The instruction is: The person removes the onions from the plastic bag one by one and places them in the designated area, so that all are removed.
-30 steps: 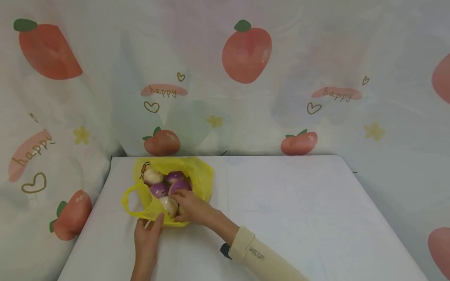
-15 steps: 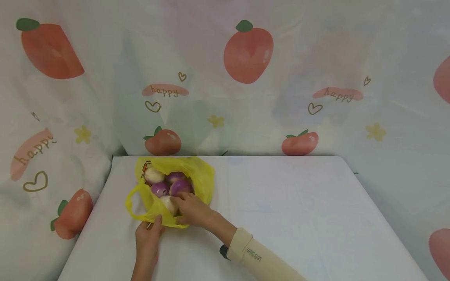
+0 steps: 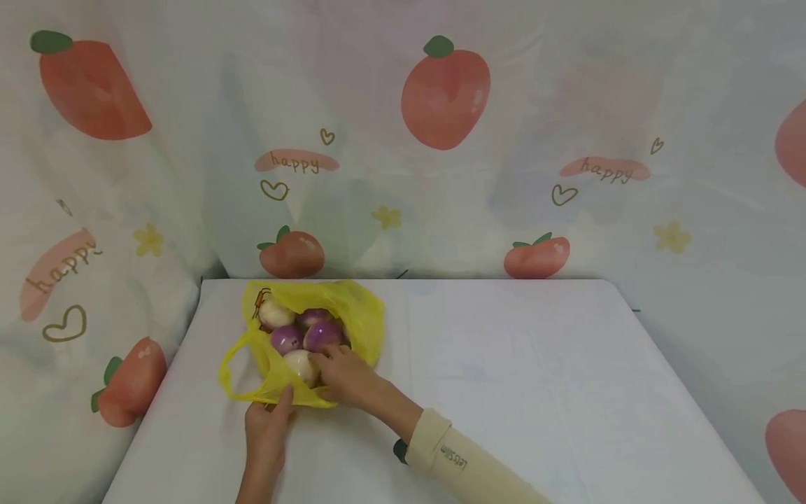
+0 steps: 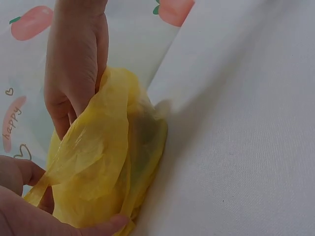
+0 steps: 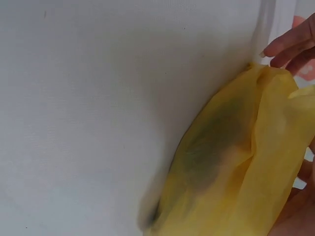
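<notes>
A yellow plastic bag lies with its mouth toward me, holding several glossy round purple and white vegetables that look like turnips. Purple turnips sit in the middle, and a whitish turnip lies near the front rim. My left hand pinches the bag's near edge; in the left wrist view its thumb lies along the plastic. From the right, my right hand reaches into the mouth, its fingers curved over the whitish turnip. Bag and hand hide its thumb side.
A white-covered table extends to the right of the bag. Behind and at the left hang fabric sheets with fruit prints. A small dark object shows beside the right sleeve cuff.
The bag's loop handle has swung slightly, and my left hand has shifted a little along the near edge. My right hand stays at the whitish turnip, which has turned or shifted slightly.
</notes>
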The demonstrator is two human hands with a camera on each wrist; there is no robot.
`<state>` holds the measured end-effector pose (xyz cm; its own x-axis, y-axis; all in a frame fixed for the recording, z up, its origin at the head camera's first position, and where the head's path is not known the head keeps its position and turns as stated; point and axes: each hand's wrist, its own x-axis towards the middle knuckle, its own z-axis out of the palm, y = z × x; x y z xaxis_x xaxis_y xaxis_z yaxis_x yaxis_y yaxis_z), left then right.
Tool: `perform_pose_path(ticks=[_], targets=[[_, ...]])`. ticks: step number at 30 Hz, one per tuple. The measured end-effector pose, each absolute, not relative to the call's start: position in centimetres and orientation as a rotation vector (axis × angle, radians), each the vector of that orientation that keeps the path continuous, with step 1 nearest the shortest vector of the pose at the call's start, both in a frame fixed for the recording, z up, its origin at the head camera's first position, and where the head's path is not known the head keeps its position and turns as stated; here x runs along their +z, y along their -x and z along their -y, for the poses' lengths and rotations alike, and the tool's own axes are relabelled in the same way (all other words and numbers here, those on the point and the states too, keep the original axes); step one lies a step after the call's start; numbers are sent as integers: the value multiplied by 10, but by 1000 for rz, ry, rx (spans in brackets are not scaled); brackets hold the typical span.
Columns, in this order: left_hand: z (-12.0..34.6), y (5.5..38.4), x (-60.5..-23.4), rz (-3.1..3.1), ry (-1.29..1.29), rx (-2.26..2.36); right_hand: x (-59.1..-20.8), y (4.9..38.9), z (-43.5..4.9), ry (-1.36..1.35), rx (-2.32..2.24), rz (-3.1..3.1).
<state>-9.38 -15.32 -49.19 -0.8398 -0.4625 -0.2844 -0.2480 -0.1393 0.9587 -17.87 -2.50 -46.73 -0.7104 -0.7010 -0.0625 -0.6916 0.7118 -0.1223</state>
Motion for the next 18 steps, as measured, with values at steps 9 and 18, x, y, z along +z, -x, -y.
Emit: perform_pose_path(ticks=[9, 18], targets=[[151, 93, -492, 1914, -833, -2146, -470, 177, 21, 867, -78, -2910], [153, 93, -492, 1905, -780, -2202, -477, 180, 21, 737, -254, -2902]])
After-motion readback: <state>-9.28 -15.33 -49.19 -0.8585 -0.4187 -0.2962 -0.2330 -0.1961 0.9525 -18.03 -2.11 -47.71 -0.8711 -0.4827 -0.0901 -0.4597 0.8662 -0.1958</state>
